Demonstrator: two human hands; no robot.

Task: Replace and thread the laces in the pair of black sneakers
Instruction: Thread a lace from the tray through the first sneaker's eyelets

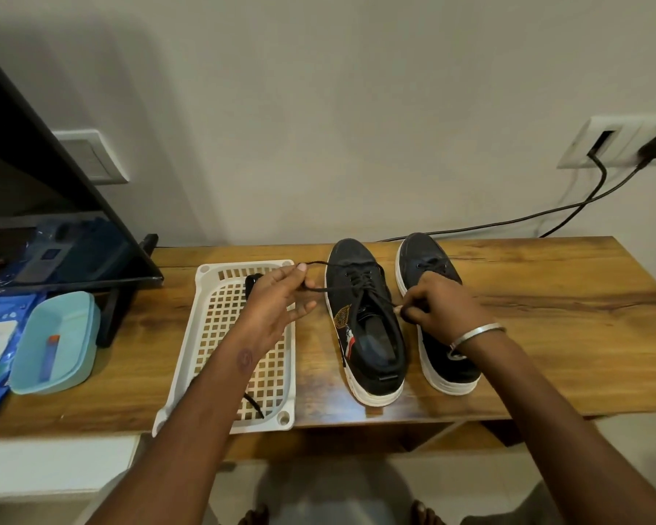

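While pinching one end of the black lace [320, 264] between thumb and forefinger, left hand [277, 303] raised over white lattice tray [220, 350], other fingers loosely spread. Right hand [438, 306] curled round the other lace end, above right sneaker [442, 358]. Lace crossed through eyelets of left sneaker [364, 327]. Both sneakers upright on wooden tabletop [546, 335], toes far, just beside each other. Second black lace [254, 405] in tray. Teal container [54, 346] at left.

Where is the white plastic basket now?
In the head view, the white basket lies on the wooden table, left of the laced sneaker, beneath the left hand.
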